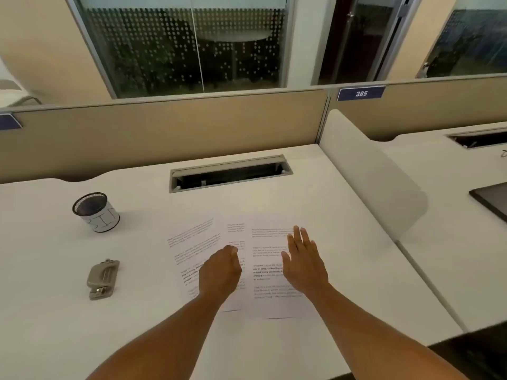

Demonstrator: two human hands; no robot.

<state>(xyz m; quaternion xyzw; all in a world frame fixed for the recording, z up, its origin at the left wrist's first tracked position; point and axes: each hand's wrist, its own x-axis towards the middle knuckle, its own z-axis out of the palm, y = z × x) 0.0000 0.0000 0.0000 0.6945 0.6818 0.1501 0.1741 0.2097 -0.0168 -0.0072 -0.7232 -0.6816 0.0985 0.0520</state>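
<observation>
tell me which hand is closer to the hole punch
Left. The left hand is over the printed sheets, to the right of the hole punch; the right hand is farther right.

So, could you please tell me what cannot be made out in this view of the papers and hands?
Head view: print on the left sheet and right sheet is too small and blurred to read.
The middle sheet is mostly covered by the right sheet and the left hand.
Fingertips of the left hand are hidden under its own back, so its hold is unclear.
The mesh cup is too dark inside to tell contents.
</observation>
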